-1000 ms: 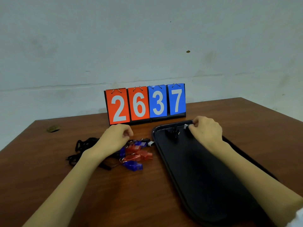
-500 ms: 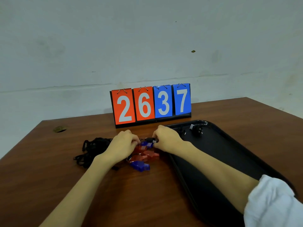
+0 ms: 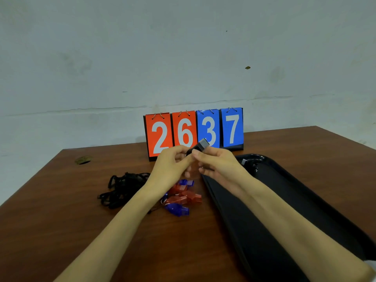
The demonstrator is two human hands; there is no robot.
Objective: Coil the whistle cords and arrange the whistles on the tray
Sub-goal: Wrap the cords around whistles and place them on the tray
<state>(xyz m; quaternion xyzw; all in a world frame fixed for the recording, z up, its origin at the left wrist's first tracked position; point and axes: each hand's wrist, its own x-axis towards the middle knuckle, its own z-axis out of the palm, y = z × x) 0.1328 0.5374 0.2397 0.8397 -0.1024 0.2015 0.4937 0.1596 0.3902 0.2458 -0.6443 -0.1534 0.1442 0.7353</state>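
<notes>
Cords (image 3: 124, 188), black and tangled, lay in a heap on the left half of the table (image 3: 61, 231), well in from its left edge. Beyond them, toward the far left corner, sat a small dull patch (image 3: 82, 160), too blurred to identify. The left forearm crossed over the near side of the heap and hid part of it, so no single cord could be followed.

The left hand (image 3: 171, 167) was raised above the table middle, fingers curled, thumb and fingertips pinching the lower end of a black whistle (image 3: 198, 148). Below the hands a cluster of red and blue whistles (image 3: 181, 198) lay on the table just beside the tray's left rim; the left wrist covered some of them, so their number could not be told. The black whistle tilted up to the right, its grey mouthpiece in front of the score board (image 3: 232, 129), which stood at the table's far edge reading 2637. The right hand (image 3: 217, 165), fingers curled, pinched the same whistle from the other side. Whether a cord hung from it was hidden behind the hands.

The tray (image 3: 295, 186), black, filled the right half of the table; its near end was cut off by the frame. A second black whistle (image 3: 245, 162) lay in its far left corner, hard to make out against the dark surface. A white sleeve (image 3: 372, 263) showed at the frame's lower right corner.
</notes>
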